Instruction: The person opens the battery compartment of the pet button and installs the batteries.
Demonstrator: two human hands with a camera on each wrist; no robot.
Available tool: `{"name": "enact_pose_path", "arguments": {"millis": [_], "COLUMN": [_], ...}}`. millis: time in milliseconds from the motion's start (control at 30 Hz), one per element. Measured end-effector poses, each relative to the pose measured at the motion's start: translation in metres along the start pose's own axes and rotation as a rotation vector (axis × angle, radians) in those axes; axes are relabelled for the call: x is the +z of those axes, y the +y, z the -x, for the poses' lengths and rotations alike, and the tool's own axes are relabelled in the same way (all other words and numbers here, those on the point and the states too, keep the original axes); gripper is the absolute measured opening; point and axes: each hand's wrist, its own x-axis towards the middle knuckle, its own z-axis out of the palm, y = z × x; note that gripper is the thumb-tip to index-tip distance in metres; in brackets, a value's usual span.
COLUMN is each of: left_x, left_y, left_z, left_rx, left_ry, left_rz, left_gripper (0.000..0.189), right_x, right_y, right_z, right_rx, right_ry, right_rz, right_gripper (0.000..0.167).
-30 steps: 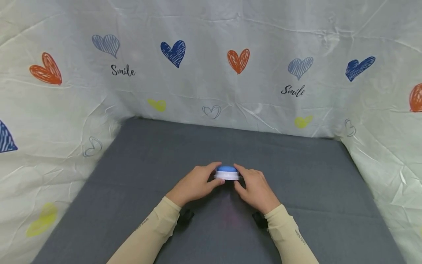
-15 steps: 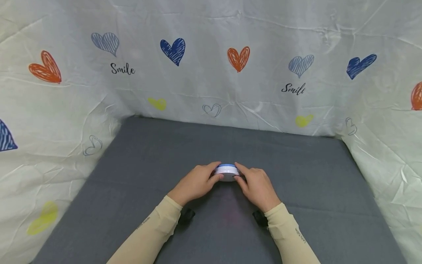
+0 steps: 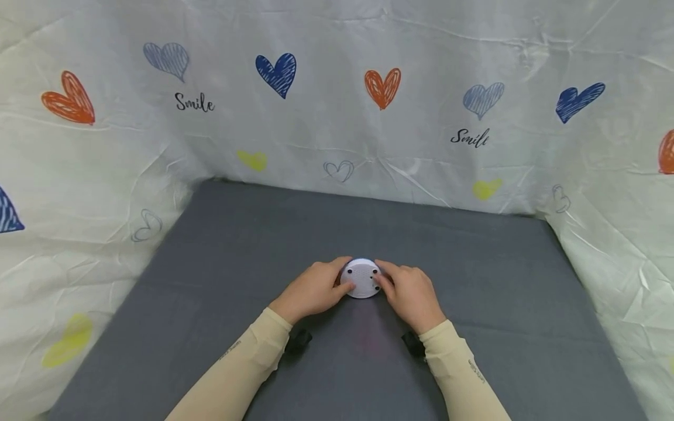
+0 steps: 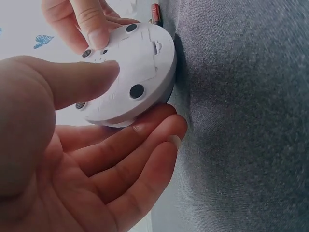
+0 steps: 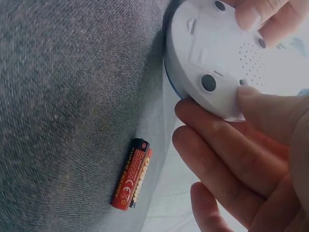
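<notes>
A round white push-button buzzer (image 3: 362, 282) is tipped up, its flat underside towards me. Dark round feet, small speaker holes and a battery cover show on that underside in both wrist views, and a sliver of blue shows at the edge in the right wrist view. The left hand (image 3: 310, 289) grips one side, thumb on the underside and fingers behind. On the opposite side the right hand (image 3: 412, 295) pinches it likewise, thumb near the speaker holes. In the right wrist view, two red-and-black batteries (image 5: 128, 181) lie side by side on the cloth near the right hand.
Grey cloth (image 3: 253, 234) covers the table. A white sheet (image 3: 326, 134) printed with hearts and "Smile" hangs behind and along both sides. A dark wrist camera (image 3: 299, 342) sits under the left wrist, another dark camera (image 3: 413, 345) under the right.
The buzzer has been tilted from blue top up until its underside faces me. Both hands keep hold of it at nearly the same spot, thumbs now on the underside.
</notes>
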Motion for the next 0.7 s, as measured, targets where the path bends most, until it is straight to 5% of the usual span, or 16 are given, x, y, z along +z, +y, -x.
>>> {"name": "enact_pose_path", "arguments": {"millis": [233, 433, 700], "left_x": [0.0001, 0.0024, 0.0044], "left_y": [-0.0028, -0.0023, 0.0025], "left_z": [-0.0007, -0.0006, -0.0004], "left_rx": [-0.007, -0.048, -0.058], "left_ry": [-0.028, -0.063, -0.039], "left_rz": [0.009, 0.034, -0.006], "left_gripper": [0.066, 0.096, 0.088], "right_x": [0.0016, 0.0041, 0.0010], "right_y": [-0.0014, 0.0002, 0.0015], "right_z": [-0.0017, -0.0011, -0.0028], "right_rx": [0.063, 0.071, 0.020], "right_ry": [-0.001, -0.020, -0.063], "right_rz": [-0.034, -0.040, -0.020], "right_gripper": [0.033, 0.034, 0.035]}}
